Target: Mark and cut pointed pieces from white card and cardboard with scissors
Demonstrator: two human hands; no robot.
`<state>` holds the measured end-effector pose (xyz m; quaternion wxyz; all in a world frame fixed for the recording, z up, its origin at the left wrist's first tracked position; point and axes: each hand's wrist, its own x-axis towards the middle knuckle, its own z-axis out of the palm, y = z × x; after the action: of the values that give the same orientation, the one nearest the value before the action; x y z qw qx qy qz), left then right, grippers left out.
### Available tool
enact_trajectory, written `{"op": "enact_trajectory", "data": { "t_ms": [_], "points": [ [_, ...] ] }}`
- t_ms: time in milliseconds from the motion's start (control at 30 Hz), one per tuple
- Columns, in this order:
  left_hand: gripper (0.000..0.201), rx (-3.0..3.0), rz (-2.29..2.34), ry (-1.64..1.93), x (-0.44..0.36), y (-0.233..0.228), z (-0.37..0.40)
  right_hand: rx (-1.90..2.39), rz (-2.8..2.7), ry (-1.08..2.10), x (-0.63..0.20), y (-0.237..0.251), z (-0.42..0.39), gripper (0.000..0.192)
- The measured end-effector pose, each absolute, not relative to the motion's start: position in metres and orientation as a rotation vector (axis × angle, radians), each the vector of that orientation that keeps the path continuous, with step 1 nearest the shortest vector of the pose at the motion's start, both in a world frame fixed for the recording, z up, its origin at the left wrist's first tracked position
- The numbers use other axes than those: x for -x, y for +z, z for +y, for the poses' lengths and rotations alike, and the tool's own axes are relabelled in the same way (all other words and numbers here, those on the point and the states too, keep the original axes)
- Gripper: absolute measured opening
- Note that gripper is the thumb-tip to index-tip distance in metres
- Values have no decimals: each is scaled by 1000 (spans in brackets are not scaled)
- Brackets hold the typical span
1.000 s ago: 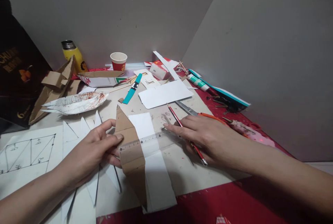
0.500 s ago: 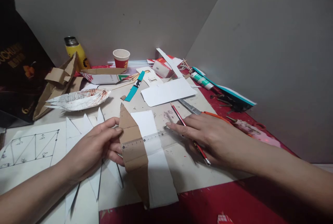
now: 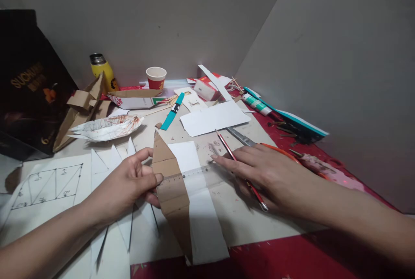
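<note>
My left hand (image 3: 128, 184) pinches the left end of a clear ruler (image 3: 191, 174) and the edge of a pointed brown cardboard piece (image 3: 168, 184). The ruler lies across that cardboard and a white paper strip (image 3: 204, 223) beside it. My right hand (image 3: 262, 171) rests flat on the ruler's right end, with a red pencil (image 3: 241, 171) held between its fingers, tip pointing away from me.
Scissors with orange handles (image 3: 256, 143) lie behind my right hand. White triangle cut-outs (image 3: 110, 158) and a drawn sheet (image 3: 48, 184) lie left. Farther back are a paper boat (image 3: 106, 127), a cardboard boat (image 3: 81, 110), a red cup (image 3: 156, 78), a yellow flask (image 3: 102, 71), a glue tube (image 3: 256, 104) and a black box (image 3: 29, 84).
The view has shifted a little, moving everything rightward in frame. My left thumb has closed more firmly onto the ruler end. The right hand stays on the ruler.
</note>
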<state>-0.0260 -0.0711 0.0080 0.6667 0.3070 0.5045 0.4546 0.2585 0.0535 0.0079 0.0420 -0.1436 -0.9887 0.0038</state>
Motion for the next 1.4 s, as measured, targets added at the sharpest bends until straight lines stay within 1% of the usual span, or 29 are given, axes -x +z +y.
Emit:
{"op": "enact_trajectory", "data": {
  "t_ms": [100,167,333,433,567,733,967,1100,1167,1267,1333,1400],
  "points": [
    [38,-686,1109,1025,26,8,-71,356,-2921,22,-250,11,51,45],
    [40,-685,1100,1021,26,8,-72,283,-2866,57,-244,13,49,41],
    [39,-724,1078,1032,27,9,-73,143,-2877,142,-231,13,45,39],
    [42,-758,1067,1015,28,9,-73,131,-2890,163,-228,12,45,36],
    [44,-741,1088,1015,29,9,-72,128,-2944,167,-226,14,45,37],
    [34,-727,1116,1035,30,12,-69,112,-2917,185,-225,16,44,38],
    [38,-877,1451,1244,62,38,-61,57,-2823,91,-229,18,45,40],
    [24,-958,1548,1390,89,55,-56,31,-2826,78,-223,16,42,38],
    [19,-1024,1576,1373,101,61,-55,8,-2827,89,-215,14,39,38],
    [21,-1076,1603,1331,119,65,-55,-12,-2822,98,-201,12,35,37],
    [21,-1053,1617,1301,132,64,-53,-37,-2833,93,-189,11,32,36],
    [16,-993,1637,1278,144,61,-51,-56,-2849,91,-177,10,29,34]
  ]
}}
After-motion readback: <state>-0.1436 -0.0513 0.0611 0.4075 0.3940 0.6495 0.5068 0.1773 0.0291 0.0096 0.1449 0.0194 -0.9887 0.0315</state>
